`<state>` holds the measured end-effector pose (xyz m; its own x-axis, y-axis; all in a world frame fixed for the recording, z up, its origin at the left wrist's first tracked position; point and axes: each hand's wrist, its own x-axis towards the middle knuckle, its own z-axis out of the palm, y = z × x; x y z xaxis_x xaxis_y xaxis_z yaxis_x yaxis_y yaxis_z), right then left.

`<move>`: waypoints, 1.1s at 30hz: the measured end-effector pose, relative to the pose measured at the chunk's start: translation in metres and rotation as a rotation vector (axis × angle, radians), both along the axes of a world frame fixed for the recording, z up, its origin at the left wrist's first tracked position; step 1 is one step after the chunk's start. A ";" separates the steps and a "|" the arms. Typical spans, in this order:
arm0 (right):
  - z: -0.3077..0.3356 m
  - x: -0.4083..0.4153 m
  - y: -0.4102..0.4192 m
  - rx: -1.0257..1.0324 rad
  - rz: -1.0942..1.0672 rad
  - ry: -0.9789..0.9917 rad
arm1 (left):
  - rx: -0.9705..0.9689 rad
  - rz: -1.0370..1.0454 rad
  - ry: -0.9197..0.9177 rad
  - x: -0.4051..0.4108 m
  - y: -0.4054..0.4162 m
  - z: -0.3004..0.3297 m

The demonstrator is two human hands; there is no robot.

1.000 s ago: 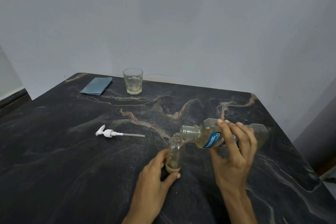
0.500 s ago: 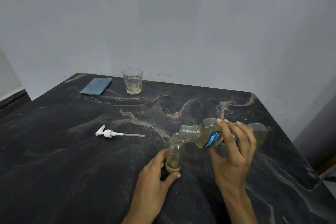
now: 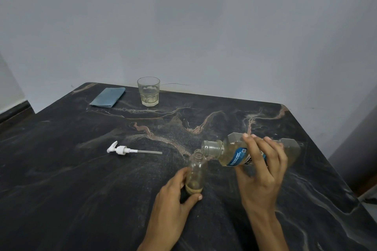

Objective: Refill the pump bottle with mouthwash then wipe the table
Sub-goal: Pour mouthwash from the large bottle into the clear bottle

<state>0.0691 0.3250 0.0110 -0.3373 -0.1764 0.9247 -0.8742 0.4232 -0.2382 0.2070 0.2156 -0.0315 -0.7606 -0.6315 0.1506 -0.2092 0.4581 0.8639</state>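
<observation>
Head view: left hand [image 3: 173,195] gripped base of small clear pump bottle [image 3: 196,171], upright on dark marble table [image 3: 61,189] near 5 o'clock of centre; right hand [image 3: 263,171] wrapped around mouthwash bottle [image 3: 230,154], tipped on its side, mouth just over small bottle's neck. Noted detached white pump [image 3: 122,150] at 9 o'clock of bottle; glass [image 3: 148,91] and folded blue cloth [image 3: 108,97] toward 11 o'clock, far edge.

Blue label on the clear mouthwash bottle [image 3: 234,154] partly covered by right hand [image 3: 263,171], print seemingly too small to read; both forearms and the dark marble counter [image 3: 61,189] cut off at frame edges.
</observation>
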 end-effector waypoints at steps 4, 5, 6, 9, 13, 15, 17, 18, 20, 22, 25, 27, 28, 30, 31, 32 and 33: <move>0.000 0.000 0.001 0.001 -0.001 0.004 | -0.008 -0.004 0.000 0.001 0.000 0.002; 0.000 0.000 0.001 0.002 -0.002 0.006 | -0.006 -0.005 -0.002 0.001 0.000 0.002; 0.000 0.000 0.001 0.002 -0.003 0.005 | -0.004 -0.005 -0.001 0.001 0.000 0.002; 0.001 0.000 0.001 -0.001 -0.002 0.002 | -0.003 -0.003 0.003 0.001 0.000 0.002; 0.000 0.000 0.001 0.006 -0.003 -0.004 | 0.009 -0.005 0.004 0.000 0.000 0.002; 0.000 0.000 0.000 0.010 -0.005 -0.006 | 0.005 -0.003 0.007 0.000 0.000 0.002; 0.000 0.000 0.000 0.012 -0.007 -0.004 | -0.003 -0.002 0.010 0.000 0.000 0.002; 0.000 -0.001 0.000 0.012 -0.006 -0.003 | -0.005 -0.001 0.011 0.000 0.001 0.002; 0.000 -0.001 0.001 0.010 -0.004 -0.004 | -0.007 -0.004 0.016 0.001 0.001 0.002; 0.000 -0.001 0.001 0.003 -0.005 -0.001 | -0.010 -0.004 0.023 0.001 0.001 0.002; 0.000 -0.001 0.001 -0.002 -0.007 0.005 | -0.010 0.000 0.030 0.000 0.001 0.002; 0.000 -0.001 0.000 -0.001 -0.003 0.006 | -0.006 -0.001 0.027 0.000 0.001 0.002; 0.000 -0.001 0.000 0.001 0.000 0.005 | -0.004 -0.002 0.027 0.000 0.001 0.002; 0.000 -0.001 0.001 0.004 -0.001 0.006 | -0.003 0.000 0.027 0.000 0.001 0.002; 0.000 -0.001 0.001 0.004 -0.003 0.006 | -0.005 0.001 0.026 0.000 0.001 0.002; 0.000 -0.001 0.001 0.004 -0.004 0.005 | -0.007 0.002 0.026 0.000 0.001 0.002; -0.001 -0.001 0.001 0.004 -0.005 0.005 | -0.010 0.002 0.027 0.000 0.001 0.001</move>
<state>0.0681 0.3257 0.0105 -0.3338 -0.1785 0.9256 -0.8733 0.4282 -0.2324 0.2073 0.2163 -0.0302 -0.7549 -0.6313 0.1775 -0.1864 0.4660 0.8649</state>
